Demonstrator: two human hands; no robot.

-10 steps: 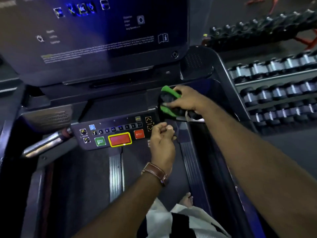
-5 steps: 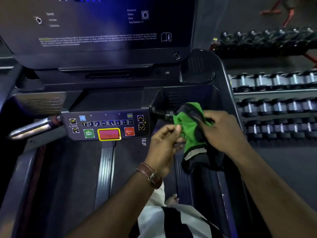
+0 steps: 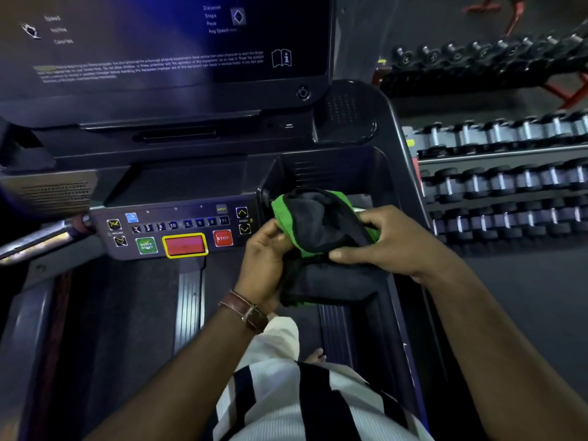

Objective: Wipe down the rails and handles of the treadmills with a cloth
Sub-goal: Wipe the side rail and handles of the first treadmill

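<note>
Both the left hand (image 3: pixel 265 259) and right hand (image 3: pixel 386 241) pinch a soft, bunched green-and-black cloth (image 3: pixel 321 227) at three o'clock of the glossy button panel (image 3: pixel 178 232).

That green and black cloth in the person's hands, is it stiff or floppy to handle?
Probably floppy: the cloth bunches and folds between the left hand and right hand, and its lower part sags. Likely light, since fingertips alone hold it. It looks soft, so unlikely to slip.

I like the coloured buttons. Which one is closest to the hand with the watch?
The red STOP button. It sits right beside the left hand, while the green quick-start button and the yellow-framed red one lie farther left.
</note>
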